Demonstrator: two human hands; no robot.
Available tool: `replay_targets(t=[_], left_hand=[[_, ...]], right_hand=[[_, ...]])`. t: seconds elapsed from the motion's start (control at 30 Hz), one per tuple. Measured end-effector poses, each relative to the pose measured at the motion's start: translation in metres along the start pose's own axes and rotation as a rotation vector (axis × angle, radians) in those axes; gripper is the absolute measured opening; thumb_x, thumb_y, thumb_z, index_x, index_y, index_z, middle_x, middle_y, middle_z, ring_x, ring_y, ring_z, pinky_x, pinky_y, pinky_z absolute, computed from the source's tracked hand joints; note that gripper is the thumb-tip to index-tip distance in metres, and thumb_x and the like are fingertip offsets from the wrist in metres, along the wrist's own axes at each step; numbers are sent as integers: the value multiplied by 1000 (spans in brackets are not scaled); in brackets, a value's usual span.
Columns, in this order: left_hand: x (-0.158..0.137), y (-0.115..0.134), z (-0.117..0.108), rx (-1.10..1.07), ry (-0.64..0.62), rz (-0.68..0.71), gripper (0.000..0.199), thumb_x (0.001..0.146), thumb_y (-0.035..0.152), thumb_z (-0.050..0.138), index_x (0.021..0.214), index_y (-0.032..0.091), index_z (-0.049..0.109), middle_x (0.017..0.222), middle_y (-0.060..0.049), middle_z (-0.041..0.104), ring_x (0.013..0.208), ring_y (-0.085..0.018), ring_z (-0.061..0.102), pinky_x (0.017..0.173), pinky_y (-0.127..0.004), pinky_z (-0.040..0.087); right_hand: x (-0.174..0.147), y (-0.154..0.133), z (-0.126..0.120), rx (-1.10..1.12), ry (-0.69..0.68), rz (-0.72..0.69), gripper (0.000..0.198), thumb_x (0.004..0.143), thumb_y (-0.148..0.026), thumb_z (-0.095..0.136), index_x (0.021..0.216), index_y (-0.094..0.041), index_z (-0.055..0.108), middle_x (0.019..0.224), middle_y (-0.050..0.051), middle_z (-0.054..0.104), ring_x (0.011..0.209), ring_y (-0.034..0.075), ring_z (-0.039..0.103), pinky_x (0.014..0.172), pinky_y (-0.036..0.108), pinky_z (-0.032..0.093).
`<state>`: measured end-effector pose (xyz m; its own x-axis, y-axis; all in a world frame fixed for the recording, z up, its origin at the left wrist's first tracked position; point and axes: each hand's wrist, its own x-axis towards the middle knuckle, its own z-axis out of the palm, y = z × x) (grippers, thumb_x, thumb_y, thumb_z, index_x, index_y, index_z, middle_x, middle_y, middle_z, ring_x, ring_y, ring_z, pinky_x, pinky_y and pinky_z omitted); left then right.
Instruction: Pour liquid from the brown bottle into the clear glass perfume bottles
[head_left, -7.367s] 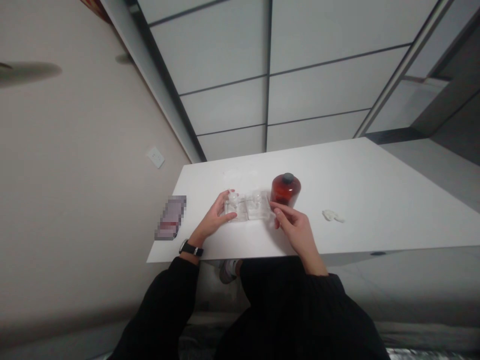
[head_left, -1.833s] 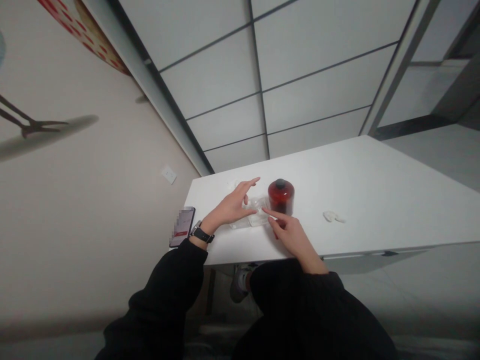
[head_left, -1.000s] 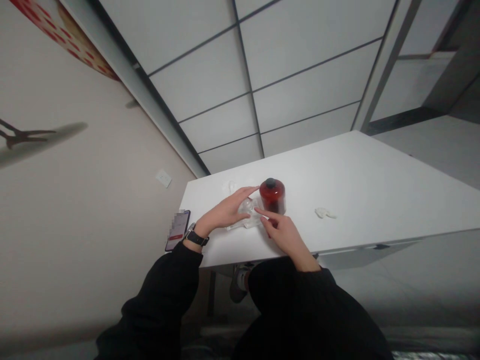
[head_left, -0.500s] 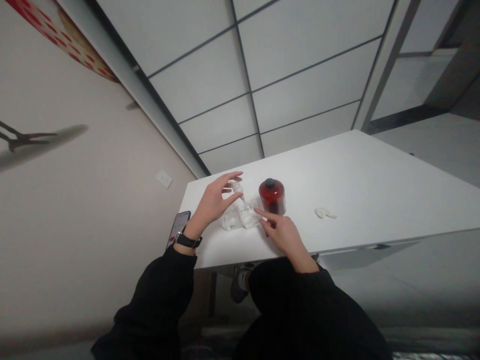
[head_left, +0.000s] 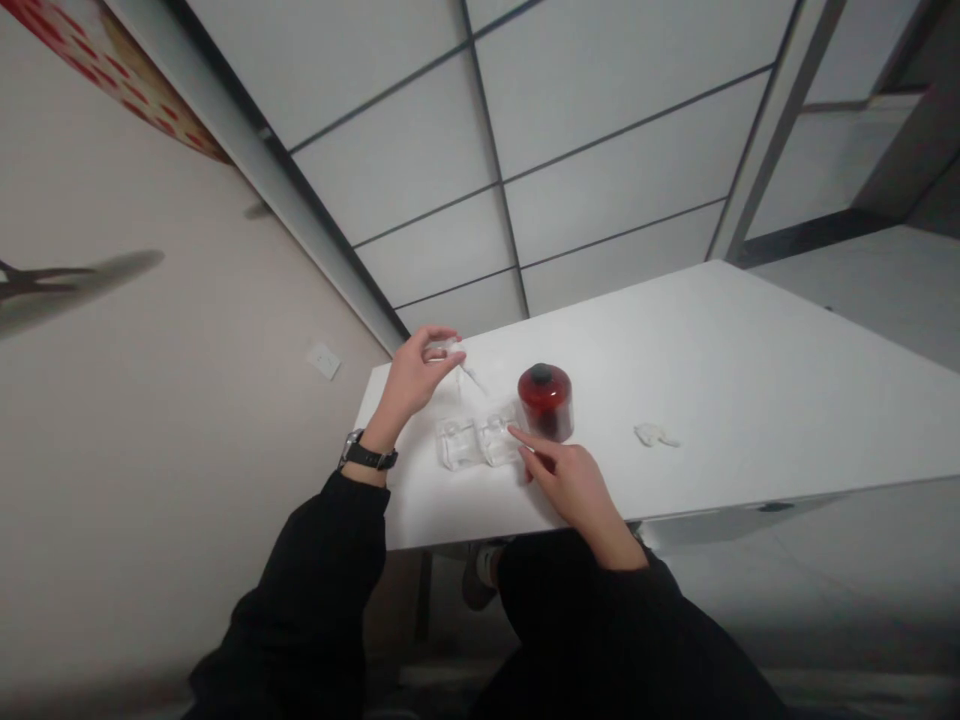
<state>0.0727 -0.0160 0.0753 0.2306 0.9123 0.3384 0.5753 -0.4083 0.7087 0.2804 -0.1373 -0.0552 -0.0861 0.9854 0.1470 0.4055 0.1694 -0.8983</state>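
Observation:
My left hand (head_left: 429,368) is raised over the far left of the table. Its thumb and fingers are closed on a clear stopper with a thin stem (head_left: 475,381), mostly hidden by the fingers. Below it, two square clear glass bottles stand side by side, the left bottle (head_left: 459,445) and the right bottle (head_left: 498,442). My right hand (head_left: 564,478) reaches in from the right, index finger stretched out to touch the right bottle, thumb apart from it. Just behind that hand stands a dark red round bottle (head_left: 546,402) with a black cap.
A crumpled white piece (head_left: 655,435) lies on the white table (head_left: 735,380) to the right. Along the left runs a wall with a socket plate (head_left: 324,361). White panels (head_left: 465,303) stand behind the table.
My left hand has lifted the stopper away from the right glass bottle, toward the far left. My right hand stays by that bottle. The phone at the table's left edge no longer shows.

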Motion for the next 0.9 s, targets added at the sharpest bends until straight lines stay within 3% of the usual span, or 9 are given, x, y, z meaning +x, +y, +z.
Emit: replay_targets(t=[0.13, 0.27, 0.37, 0.47, 0.6, 0.67, 0.7, 0.8, 0.9], left_hand=[[46, -30, 18, 303, -128, -64, 32, 91, 31, 72, 120, 17, 70, 123, -11, 78, 91, -19, 75, 87, -33, 58], [81, -62, 49, 499, -338, -99, 24, 88, 29, 76, 109, 17, 78, 96, -9, 82, 91, -23, 76, 92, -35, 55], [92, -81, 71, 546, -413, -113, 16, 84, 26, 79, 96, 17, 81, 88, -8, 81, 88, -24, 75, 91, -36, 55], [91, -86, 81, 583, -430, -111, 16, 81, 26, 80, 94, 16, 80, 97, -10, 81, 93, -26, 74, 90, -37, 55], [75, -61, 71, 535, -339, -7, 32, 90, 32, 73, 119, 17, 75, 134, -15, 69, 110, -26, 68, 100, -42, 52], [62, -37, 60, 315, -345, 119, 33, 97, 29, 63, 128, 21, 70, 137, -12, 67, 108, -22, 68, 100, -40, 54], [55, -25, 54, 175, -404, 177, 34, 100, 28, 58, 132, 23, 67, 140, -11, 66, 111, -21, 67, 101, -39, 54], [31, 12, 47, -7, -636, 327, 46, 100, 30, 63, 146, 28, 57, 151, -10, 61, 130, -23, 63, 108, -41, 52], [13, 37, 52, 51, -664, 413, 38, 101, 22, 61, 139, 24, 63, 144, -11, 67, 131, -24, 63, 109, -43, 53]], right_hand=[[0, 2, -3, 132, 79, -88, 40, 99, -30, 56, 132, -23, 77, 70, 2, 78, 56, 16, 65, 64, 28, 51], [0, 0, -9, 196, 209, -200, 37, 97, -24, 55, 122, -17, 81, 67, 1, 76, 52, 13, 63, 55, 24, 50], [0, -4, -14, 198, 338, -267, 33, 95, -17, 57, 114, -17, 83, 64, -1, 74, 48, 11, 59, 54, 22, 50], [-2, -6, -16, 199, 472, -287, 31, 94, -14, 56, 109, -18, 83, 60, -3, 69, 47, 10, 55, 54, 22, 49], [-3, -3, -16, 219, 711, -190, 21, 98, -20, 57, 96, -21, 78, 66, -3, 66, 55, 12, 58, 57, 24, 48], [-1, 2, -14, 239, 836, -139, 13, 97, -26, 59, 96, -22, 72, 82, 1, 69, 68, 16, 63, 65, 28, 52], [1, 5, -13, 246, 860, -128, 13, 96, -29, 61, 103, -22, 69, 94, 4, 70, 78, 18, 66, 73, 32, 56], [8, 17, -8, 240, 740, -148, 50, 92, -35, 66, 140, -24, 54, 138, 13, 62, 119, 28, 65, 108, 52, 52], [15, 26, 0, 231, 584, -162, 79, 91, -42, 68, 160, -25, 34, 164, 17, 42, 151, 35, 45, 125, 62, 35]])
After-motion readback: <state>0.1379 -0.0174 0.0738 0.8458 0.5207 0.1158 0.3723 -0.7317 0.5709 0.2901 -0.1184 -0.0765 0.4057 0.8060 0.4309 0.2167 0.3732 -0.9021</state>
